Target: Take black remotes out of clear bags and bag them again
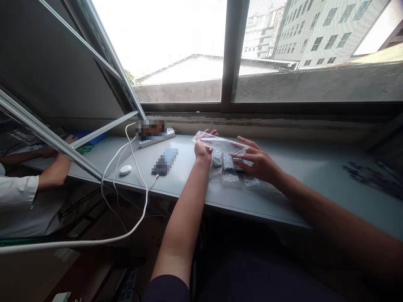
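Observation:
A clear plastic bag [220, 143] is stretched between my two hands above the bench. My left hand [204, 150] grips its left end, thumb upward. At the other end, my right hand [256, 159] pinches the bag near its lower corner, with some fingers extended. Below them lie small clear bags with grey contents: one bag [217, 159] near my left wrist, a longer bag [229, 170] beside it, and another bag [252, 182] partly under my right hand. A dark, gridded item [239, 164] shows in part behind my right fingers; I cannot make out its kind.
To the left lie a blurred phone [165, 161] on a charging cable, a round white disc [125, 170] and a white power strip [157, 137]. White cables [146, 201] loop off the front edge. Dark strips [374, 178] lie far right. A co-worker's arm [55, 172] is beyond the metal frame [103, 130].

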{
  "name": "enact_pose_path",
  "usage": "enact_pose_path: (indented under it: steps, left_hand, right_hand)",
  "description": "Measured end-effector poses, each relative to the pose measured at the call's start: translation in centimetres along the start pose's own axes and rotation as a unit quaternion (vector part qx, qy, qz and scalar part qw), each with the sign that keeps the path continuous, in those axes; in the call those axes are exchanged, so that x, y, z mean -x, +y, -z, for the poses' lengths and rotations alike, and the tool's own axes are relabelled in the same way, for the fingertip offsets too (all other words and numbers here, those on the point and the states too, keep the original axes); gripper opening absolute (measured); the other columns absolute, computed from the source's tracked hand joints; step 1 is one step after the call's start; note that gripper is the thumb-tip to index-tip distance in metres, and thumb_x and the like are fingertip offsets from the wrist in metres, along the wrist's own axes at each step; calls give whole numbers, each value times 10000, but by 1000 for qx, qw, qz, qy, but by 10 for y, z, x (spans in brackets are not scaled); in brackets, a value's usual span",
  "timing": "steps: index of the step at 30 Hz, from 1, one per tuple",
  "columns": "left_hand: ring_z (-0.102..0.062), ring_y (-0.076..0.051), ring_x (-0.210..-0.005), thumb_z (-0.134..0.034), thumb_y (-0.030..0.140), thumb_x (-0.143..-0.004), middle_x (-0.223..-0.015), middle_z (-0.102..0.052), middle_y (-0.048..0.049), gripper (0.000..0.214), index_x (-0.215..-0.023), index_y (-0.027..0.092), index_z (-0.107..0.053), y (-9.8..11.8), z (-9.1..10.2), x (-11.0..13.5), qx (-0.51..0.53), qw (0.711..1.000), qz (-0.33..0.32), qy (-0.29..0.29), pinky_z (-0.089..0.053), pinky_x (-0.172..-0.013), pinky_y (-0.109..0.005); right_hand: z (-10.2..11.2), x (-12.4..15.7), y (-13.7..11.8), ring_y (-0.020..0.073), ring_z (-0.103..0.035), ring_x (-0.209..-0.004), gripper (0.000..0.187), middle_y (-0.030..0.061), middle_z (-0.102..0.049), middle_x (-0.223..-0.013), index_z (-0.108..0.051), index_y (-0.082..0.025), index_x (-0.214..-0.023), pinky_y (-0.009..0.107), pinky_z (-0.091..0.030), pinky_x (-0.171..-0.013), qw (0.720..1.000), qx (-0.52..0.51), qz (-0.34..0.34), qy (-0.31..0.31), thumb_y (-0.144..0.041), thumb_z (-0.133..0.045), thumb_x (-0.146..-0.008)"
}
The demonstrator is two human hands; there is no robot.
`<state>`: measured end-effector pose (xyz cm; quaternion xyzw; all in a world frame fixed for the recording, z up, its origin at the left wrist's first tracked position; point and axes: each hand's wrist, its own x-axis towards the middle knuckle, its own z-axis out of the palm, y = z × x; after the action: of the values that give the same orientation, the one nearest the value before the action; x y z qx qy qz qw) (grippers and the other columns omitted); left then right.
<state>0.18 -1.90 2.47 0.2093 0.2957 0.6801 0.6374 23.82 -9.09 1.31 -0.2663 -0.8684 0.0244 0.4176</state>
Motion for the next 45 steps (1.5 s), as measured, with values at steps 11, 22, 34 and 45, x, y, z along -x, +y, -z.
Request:
enact_pose_path:
  steps: [11,22,34,45]
  left_hand:
    - [-821,-226,-1167,-743,327,-1066,-1447,-806,-164,318,-1335,157,-753,-4,-7,8,11,991,75,-110,-550,-609,-185]
    - [-783,-117,-750,-770,179,-1027,-1290,-846,-172,428,-1453,149,-738,8,-12,16,-4,980,174,-93,-477,-468,-139]
    - [-776,-119,-764,-827,184,-995,-1331,-834,-161,347,-1338,154,-783,1,-11,17,-12,978,169,-121,-530,-507,-143]
    - [-628,-31,-588,-732,112,-1022,-1058,-850,-56,185,-1192,169,-778,5,-7,5,51,996,70,15,-502,-497,-106]
  right_hand:
    - [-7,-2,-7,426,-594,-1574,510,113,-735,-1590,-704,-327,-1583,691,-545,-1259,1000,13,-3,3,-305,-770,-1077]
    - [-4,-3,-11,425,-608,-1526,584,176,-688,-1585,-606,-286,-1663,655,-528,-1254,999,28,-40,-3,-373,-716,-1096]
    - [-6,-1,-11,424,-654,-1450,503,178,-714,-1527,-655,-274,-1594,642,-559,-1211,999,28,-31,2,-359,-708,-1102]
    - [0,-2,-8,408,-634,-1482,476,197,-717,-1519,-657,-242,-1554,636,-517,-1261,988,63,-110,89,-427,-643,-1116]
